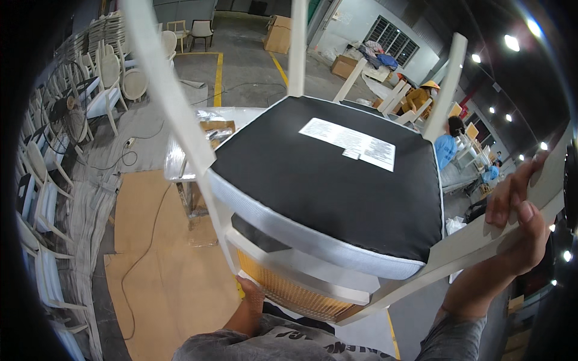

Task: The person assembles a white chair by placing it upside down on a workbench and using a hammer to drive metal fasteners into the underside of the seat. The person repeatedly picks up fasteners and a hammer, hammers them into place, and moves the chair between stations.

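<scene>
An upside-down chair (337, 237) with a pale frame fills the middle, legs pointing up and away. Its seat underside is black (271, 156), edged by light blue-white fabric, with white printed labels (355, 142) on it. Below hangs the woven cane backrest (295, 292). My right hand (519, 207) is wrapped round a pale leg (475, 231) at the right. Lower down, my left hand (251, 290) grips the backrest frame at its left side; its fingers are partly hidden, and a small yellow patch shows beside them.
Behind the chair stands a plastic-covered table (180, 157). Brown cardboard (141, 265) with a cable covers the floor at left. Rows of pale chairs (108, 90) and a fan (67, 111) line the far left. Co-workers, one in a blue top (445, 147), are at the right.
</scene>
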The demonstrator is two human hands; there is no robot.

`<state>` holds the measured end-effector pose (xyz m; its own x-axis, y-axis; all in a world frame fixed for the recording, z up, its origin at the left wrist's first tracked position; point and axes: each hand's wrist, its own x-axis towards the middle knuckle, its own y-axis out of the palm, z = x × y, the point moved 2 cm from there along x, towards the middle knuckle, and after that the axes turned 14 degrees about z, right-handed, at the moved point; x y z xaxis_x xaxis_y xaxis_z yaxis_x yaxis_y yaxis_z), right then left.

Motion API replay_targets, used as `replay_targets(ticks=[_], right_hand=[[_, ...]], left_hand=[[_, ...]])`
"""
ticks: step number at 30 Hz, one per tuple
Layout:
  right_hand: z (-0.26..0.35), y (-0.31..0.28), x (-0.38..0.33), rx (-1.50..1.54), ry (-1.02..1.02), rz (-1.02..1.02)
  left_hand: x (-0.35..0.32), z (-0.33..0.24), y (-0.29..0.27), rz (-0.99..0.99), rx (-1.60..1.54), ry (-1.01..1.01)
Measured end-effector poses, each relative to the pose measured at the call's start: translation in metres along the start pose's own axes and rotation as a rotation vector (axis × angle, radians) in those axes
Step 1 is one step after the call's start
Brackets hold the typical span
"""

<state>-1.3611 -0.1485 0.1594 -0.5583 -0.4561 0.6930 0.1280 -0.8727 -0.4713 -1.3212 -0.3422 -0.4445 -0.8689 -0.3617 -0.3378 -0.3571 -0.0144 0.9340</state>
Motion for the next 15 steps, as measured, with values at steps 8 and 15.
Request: replay_targets(ticks=[8,15], right_hand=[[-0.153,-0.014,0.093,0.194,-0.171,0.215],[-0.286,-0.013,0.17,0.228,-0.171,0.325]], left_hand=[[0.108,0.112,0.038,-0.149,0.018,-0.185],[0.197,0.172,0.057,-0.165,-0.075,-0.432]])
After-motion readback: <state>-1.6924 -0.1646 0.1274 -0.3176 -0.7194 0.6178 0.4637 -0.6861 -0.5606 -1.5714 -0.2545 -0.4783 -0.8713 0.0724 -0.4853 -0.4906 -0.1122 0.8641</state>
